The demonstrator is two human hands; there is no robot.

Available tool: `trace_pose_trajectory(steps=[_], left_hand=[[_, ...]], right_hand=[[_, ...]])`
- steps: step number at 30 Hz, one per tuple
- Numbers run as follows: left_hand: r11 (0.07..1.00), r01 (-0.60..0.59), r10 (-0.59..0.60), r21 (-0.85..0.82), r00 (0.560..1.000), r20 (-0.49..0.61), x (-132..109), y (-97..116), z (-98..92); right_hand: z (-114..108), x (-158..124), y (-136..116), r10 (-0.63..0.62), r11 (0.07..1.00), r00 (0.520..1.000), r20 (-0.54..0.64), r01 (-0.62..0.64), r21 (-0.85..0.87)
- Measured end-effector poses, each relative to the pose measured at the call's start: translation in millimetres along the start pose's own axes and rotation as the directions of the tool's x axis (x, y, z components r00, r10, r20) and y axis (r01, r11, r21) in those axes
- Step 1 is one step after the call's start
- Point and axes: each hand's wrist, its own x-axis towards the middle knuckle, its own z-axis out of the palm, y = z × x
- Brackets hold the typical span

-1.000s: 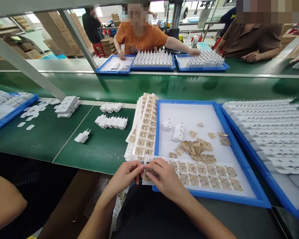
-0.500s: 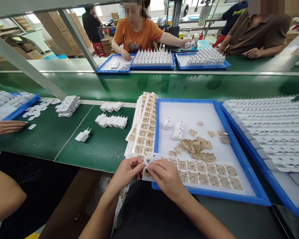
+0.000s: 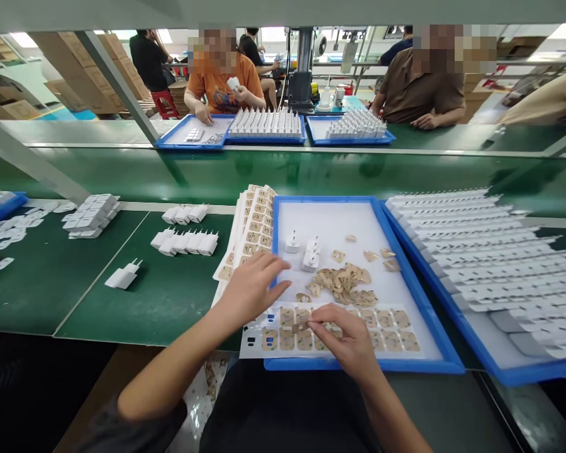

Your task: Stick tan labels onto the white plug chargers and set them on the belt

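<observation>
My right hand [image 3: 346, 336] pinches a small brown adhesive sticker [image 3: 300, 327] by its edge, just above a sticker sheet [image 3: 252, 349]. That sheet lies across the front of the blue-rimmed tray [image 3: 325, 199], with rows of brown pieces and a few gaps at its left end. My left hand [image 3: 255, 283] is held over the tray's left edge, fingers apart and nothing in them. Beyond the sheet lies a heap of loose brown pieces [image 3: 344, 283]. A few white plug adapters [image 3: 310, 259] stand in the tray with pins up.
More sticker sheets [image 3: 252, 236] are stacked left of the tray. On the green bench sit rows of white adapters [image 3: 183, 242], a single adapter [image 3: 122, 275] and a stacked block of them [image 3: 92, 216]. Another tray full of adapters [image 3: 481, 264] is at right. Co-workers sit opposite.
My left hand has let go of the sheet and risen toward the tray, its fingers opening. My right hand now holds a sticker off the sheet. The sheet lies flatter, and the view has shifted.
</observation>
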Motion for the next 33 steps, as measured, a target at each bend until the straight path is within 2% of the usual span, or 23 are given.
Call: trace_pose_trajectory(steps=[1,3,5,7,8,10,12,14,16,18,21,23,25,28,31,33], left_hand=[[0.982,-0.173,0.172,0.077,0.985,0.014,16.9,0.0,11.6],[0.885,-0.411,0.404,0.220,0.911,0.079,45.4,-1.2,36.5],[0.806,-0.517,0.493,0.290,0.856,0.154,64.5,-3.2,57.7],[0.784,-0.545,0.507,0.296,0.838,0.201,73.8,-4.8,69.3],[0.794,-0.537,0.496,0.284,0.843,0.208,75.1,-5.2,70.6],[0.858,-0.467,0.436,0.216,0.883,0.176,71.8,-5.3,64.6],[0.951,-0.306,0.301,0.046,0.949,0.095,61.1,-4.6,50.7],[0.969,-0.077,0.088,-0.233,0.996,0.036,43.9,-3.3,35.0],[0.841,0.120,-0.113,-0.527,0.993,0.046,22.3,-1.0,23.9],[0.635,0.219,-0.233,-0.741,0.969,0.086,-0.2,2.9,20.6],[0.384,0.262,-0.321,-0.885,0.937,0.138,-28.0,12.3,28.0],[0.329,0.285,-0.388,-0.900,0.910,0.146,-40.3,19.5,36.3],[0.369,0.273,-0.439,-0.888,0.894,0.092,-48.2,25.8,43.0],[0.495,0.197,-0.405,-0.846,0.914,-0.024,-55.3,30.3,46.0],[0.542,0.164,-0.326,-0.824,0.945,-0.026,-60.2,29.3,42.7],[0.574,0.172,-0.310,-0.801,0.951,-0.018,-62.9,27.6,39.9]], right_hand=[[-0.4,-1.1,1.0,0.001,1.000,1.000,-0.009,-0.001,-0.005],[-1.1,-3.2,2.9,-0.002,1.000,1.000,-0.026,0.002,-0.011],[-2.1,-5.1,4.7,0.001,1.000,0.999,-0.033,-0.001,-0.011],[-3.2,-6.9,6.6,0.015,1.000,0.999,-0.029,-0.016,-0.013],[-3.8,-7.9,7.5,0.023,1.000,0.999,-0.028,-0.024,-0.015],[-4.9,-9.6,9.7,0.044,0.999,0.998,-0.040,-0.044,-0.006],[-6.3,-10.7,11.9,0.078,0.996,0.995,-0.068,-0.076,0.038],[-7.5,-9.9,13.1,0.123,0.987,0.988,-0.093,-0.112,0.119],[-7.8,-6.4,11.7,0.151,0.969,0.984,-0.098,-0.128,0.209],[-6.0,-0.5,6.8,0.154,0.948,0.984,-0.084,-0.123,0.294],[2.0,8.9,-5.1,0.152,0.901,0.988,-0.021,-0.130,0.414],[10.2,13.2,-12.6,0.156,0.865,0.987,0.039,-0.156,0.477],[18.6,15.5,-17.2,0.174,0.840,0.981,0.080,-0.191,0.509],[27.0,17.7,-18.5,0.226,0.833,0.972,0.062,-0.226,0.506],[28.4,20.1,-17.5,0.254,0.838,0.967,-0.001,-0.220,0.499],[27.5,21.5,-17.9,0.262,0.836,0.964,-0.033,-0.210,0.506]])
